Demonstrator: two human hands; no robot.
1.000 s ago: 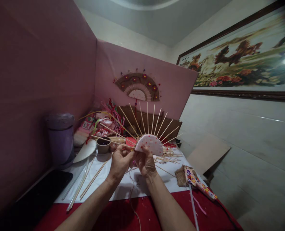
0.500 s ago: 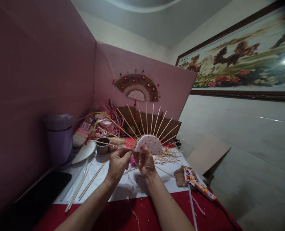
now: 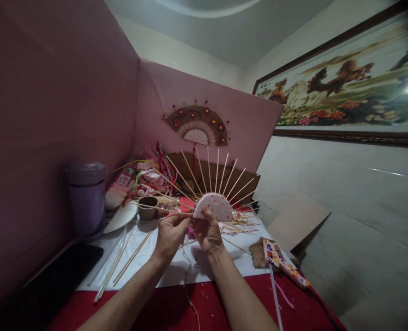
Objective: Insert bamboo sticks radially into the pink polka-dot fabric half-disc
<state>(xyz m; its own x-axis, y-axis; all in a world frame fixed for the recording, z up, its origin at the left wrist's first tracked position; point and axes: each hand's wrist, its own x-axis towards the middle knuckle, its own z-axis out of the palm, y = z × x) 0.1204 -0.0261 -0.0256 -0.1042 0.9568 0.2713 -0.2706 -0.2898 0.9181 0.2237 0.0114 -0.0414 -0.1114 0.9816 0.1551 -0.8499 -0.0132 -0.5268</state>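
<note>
A half-made fan stands raised in front of me, with a white half-round base [image 3: 217,207] dotted in red and thin wooden sticks [image 3: 209,170] fanning out from it. My right hand [image 3: 208,233] grips the base at its lower left, thumb on the front face. Close beside it, my left hand [image 3: 169,235] is closed in a pinch near the foot of the lowest left stick. A thin twine [image 3: 187,282] trails down from between the hands to the red cloth. The fingertips partly hide the twine's upper end.
A finished fan [image 3: 197,124] hangs on the pink board behind. Left are a purple bin [image 3: 86,202], a small cup [image 3: 148,209], clear glue sticks [image 3: 110,269] and a black phone [image 3: 66,276]. A flower-patterned glue gun [image 3: 286,264] lies right, near loose sticks [image 3: 240,227].
The view has shifted very slightly. Both hands keep their hold at the lower left of the fan, and the left fingers have moved only a little.
</note>
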